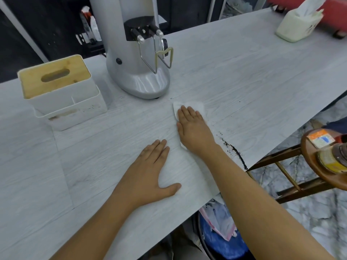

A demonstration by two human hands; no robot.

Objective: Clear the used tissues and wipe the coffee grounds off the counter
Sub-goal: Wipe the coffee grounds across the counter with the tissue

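Observation:
My right hand lies flat on a white tissue and presses it to the pale wood-grain counter, just in front of the grinder. A line of dark coffee grounds runs from beside my right wrist to the counter's near edge. A few specks lie near the grinder base. My left hand rests flat on the counter, fingers spread, holding nothing. Under the counter edge a blue bin holds crumpled tissues.
A grey coffee grinder stands at the back centre. At the left is a white tissue box with a wooden lid. Another tissue box sits far right. A wooden stool with jars stands to the right of the counter.

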